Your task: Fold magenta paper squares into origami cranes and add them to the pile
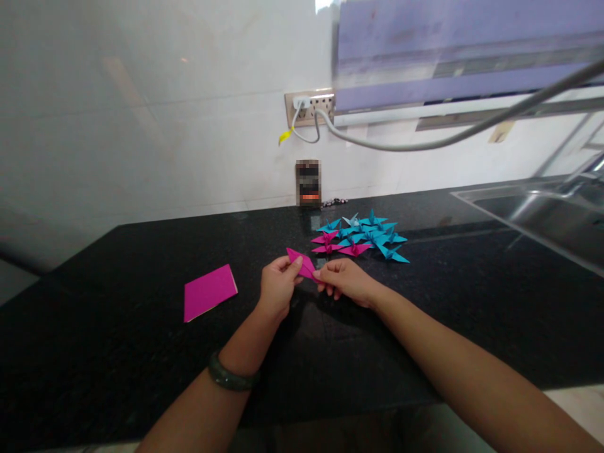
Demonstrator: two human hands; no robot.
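A folded pink paper piece [302, 263], diamond-shaped, is held just above the black countertop [117, 352]. My left hand [278, 286] pinches its left part with thumb and fingers. My right hand [346, 282] pinches its right end, fingers curled. A dark green bangle sits on my left wrist. Behind the hands lies a cluster of finished paper cranes [363, 238], mostly blue with three pink ones at its left.
A stack of pink square paper [209, 292] lies on the counter to the left. A steel sink [542, 211] is set in at the right. On the white wall are a power socket [309, 108] with cables and a small blurred object [308, 183].
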